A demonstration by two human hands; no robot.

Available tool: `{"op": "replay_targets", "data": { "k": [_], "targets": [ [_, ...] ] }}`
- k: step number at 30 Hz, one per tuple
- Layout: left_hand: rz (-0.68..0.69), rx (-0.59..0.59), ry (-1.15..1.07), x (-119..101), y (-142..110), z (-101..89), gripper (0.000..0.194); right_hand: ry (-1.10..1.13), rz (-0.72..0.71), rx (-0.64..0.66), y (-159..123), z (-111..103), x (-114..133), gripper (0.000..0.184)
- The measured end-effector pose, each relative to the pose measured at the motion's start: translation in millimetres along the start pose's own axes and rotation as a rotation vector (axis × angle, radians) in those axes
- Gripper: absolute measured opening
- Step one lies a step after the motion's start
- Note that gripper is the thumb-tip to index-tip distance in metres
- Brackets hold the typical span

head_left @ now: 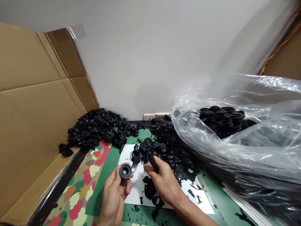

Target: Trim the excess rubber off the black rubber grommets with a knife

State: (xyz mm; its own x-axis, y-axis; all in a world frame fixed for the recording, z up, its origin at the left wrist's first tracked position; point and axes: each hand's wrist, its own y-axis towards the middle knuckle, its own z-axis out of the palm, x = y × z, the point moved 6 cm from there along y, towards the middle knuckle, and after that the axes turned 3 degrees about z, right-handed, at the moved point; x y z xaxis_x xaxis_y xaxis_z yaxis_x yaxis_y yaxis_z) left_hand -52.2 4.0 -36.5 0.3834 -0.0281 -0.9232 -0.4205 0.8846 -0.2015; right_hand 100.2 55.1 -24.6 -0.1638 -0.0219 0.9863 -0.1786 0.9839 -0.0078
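Note:
My left hand (115,191) grips a round black rubber bellows (125,171), its open end and inner hole facing up toward me. Just right of it a thin black ring-shaped strip (134,168) shows; whether it is joined to the bellows I cannot tell. Closed around a slim black tool (153,162), my right hand (162,179) is a short way to the right, apart from the bellows. The tool's kind is not clear. Both hands are above a white sheet (137,199) strewn with black rubber scraps (150,190).
A heap of black rubber parts (101,125) lies at the left against a cardboard box (35,94). Black scraps (172,147) are piled behind my right hand. At the right, a clear plastic bag (254,150) holds several black bellows (225,119). The wall (141,56) stands behind.

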Motion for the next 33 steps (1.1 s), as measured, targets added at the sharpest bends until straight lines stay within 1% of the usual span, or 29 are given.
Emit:
{"op": "replay_targets", "data": {
  "k": [3, 6, 11, 19, 27, 33],
  "targets": [
    [-0.003, 0.001, 0.008, -0.1, -0.3, 1.2, 0.039, -0.007, 0.012, -0.008, 0.1, -1.2, -2.4, 0.017],
    [-0.008, 0.004, 0.016, 0.8, -0.3, 1.4, 0.039, -0.021, 0.011, 0.013, 0.3, -0.7, -3.7, 0.015],
    [-0.018, 0.027, 0.023, 4.5, 0.4, 1.4, 0.039, -0.015, -0.017, 0.024, 0.4, -0.5, -1.9, 0.014],
    [-0.019, 0.05, 0.05, 5.8, 0.6, 4.8, 0.038, -0.026, -0.018, 0.022, -0.4, -1.0, 0.3, 0.013],
    [-0.024, 0.041, 0.068, 7.6, 1.2, 2.8, 0.041, -0.015, -0.017, 0.024, 0.2, -1.1, 0.5, 0.012],
    [-0.027, 0.057, 0.058, 9.3, 1.2, 1.2, 0.041, -0.011, -0.006, 0.033, 1.4, 0.6, -5.5, 0.013]
  ]
}}
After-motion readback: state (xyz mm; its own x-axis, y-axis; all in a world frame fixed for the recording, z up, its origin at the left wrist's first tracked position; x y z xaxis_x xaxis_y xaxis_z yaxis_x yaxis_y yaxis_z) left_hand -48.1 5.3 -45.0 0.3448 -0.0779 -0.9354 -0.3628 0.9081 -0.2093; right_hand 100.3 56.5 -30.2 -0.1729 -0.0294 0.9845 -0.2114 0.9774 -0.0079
